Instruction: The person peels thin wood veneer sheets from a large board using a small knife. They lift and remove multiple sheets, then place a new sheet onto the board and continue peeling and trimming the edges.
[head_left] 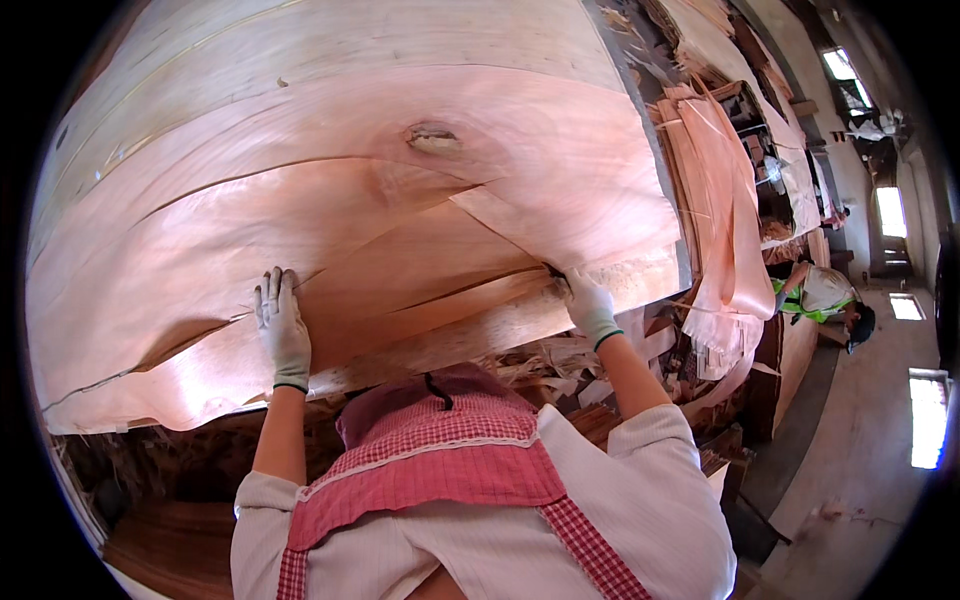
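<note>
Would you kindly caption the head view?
Gloved left hand pressing flat on pink veneer sheet, gloved right hand gripping its near edge.

**A veneer workshop**

Broad pinkish sheets of thin wood veneer (350, 200) lie stacked on a long surface, more pale veneer strips (715, 200) hang alongside, wood scraps (540, 360) litter underneath, and a bare concrete floor (860, 450) runs beside high windows (842, 65).

veneer sheet (380, 200): thin wood, matt, cracked | gloves (283, 330): white knit cloth

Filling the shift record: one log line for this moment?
left hand: flat on veneer sheet | right hand: gripping sheet edge | stack below
</note>
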